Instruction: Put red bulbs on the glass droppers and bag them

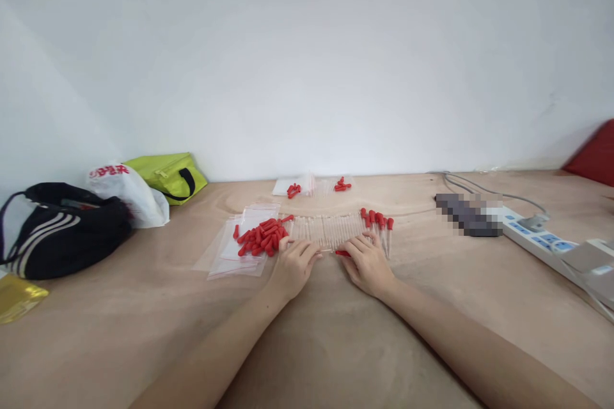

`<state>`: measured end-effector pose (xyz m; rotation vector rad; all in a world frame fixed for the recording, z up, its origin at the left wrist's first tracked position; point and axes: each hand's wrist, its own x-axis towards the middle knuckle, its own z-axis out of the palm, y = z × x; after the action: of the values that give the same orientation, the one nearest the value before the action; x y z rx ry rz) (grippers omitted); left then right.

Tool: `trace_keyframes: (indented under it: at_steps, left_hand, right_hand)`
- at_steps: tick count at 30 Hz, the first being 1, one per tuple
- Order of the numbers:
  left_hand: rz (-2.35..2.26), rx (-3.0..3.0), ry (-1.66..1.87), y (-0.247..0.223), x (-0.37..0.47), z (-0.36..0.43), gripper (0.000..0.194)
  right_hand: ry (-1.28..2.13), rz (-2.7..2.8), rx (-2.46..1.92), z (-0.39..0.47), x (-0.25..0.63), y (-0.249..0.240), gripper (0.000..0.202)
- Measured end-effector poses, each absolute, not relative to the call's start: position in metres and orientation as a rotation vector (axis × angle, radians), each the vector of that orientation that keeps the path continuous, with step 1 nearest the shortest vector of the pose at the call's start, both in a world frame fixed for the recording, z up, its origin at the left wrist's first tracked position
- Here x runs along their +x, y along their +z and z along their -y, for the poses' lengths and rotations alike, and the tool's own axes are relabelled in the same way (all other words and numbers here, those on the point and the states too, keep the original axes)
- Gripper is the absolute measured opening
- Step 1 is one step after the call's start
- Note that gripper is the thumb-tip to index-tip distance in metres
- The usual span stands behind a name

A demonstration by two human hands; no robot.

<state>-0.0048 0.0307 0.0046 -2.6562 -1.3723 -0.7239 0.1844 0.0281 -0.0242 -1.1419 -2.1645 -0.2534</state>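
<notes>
My left hand [293, 266] is closed on a thin clear glass dropper tube [327, 250], whose end points right. Facing it, my right hand [368, 266] pinches a red rubber bulb [342, 253]. A gap seems to lie between tube and bulb, though the fingers hide part of both. Just beyond the hands, many glass tubes [326, 229] lie side by side in a row. Several droppers with red bulbs fitted [384, 225] lie at the row's right end. A heap of loose red bulbs [261, 238] rests on clear zip bags [230, 262] left of the row.
Small bags with red bulbs [294, 190] lie near the wall. At left are a black bag [71, 236], a white plastic bag [139, 198], a lime bag [165, 172] and a gold packet [19, 297]. A power strip [532, 236] with cables is at right.
</notes>
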Motion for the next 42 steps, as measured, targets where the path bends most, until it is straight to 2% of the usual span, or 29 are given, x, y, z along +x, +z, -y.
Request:
trace_keyframes:
  at_steps: [11,18,23,42]
  left_hand:
    - [1.23,-2.675,-0.782,-0.002,-0.007,-0.03,0.018]
    - [1.097,-2.673,-0.861,-0.01,-0.009,-0.033,0.028]
    - [1.099,-2.724,-0.882,-0.01,-0.009,-0.034,0.024]
    - [1.038,-2.791,-0.747,-0.005,-0.007,-0.033,0.021]
  right_hand:
    - [-0.154,2.162,-1.115,-0.028,0.184,-0.023,0.01]
    - [-0.028,2.174,-1.036,-0.032,0.186,-0.028,0.014]
    - [0.086,2.162,-0.891,-0.038,0.186,-0.033,0.015]
    - [0.115,2.209,-0.718,-0.036,0.189,-0.032,0.014]
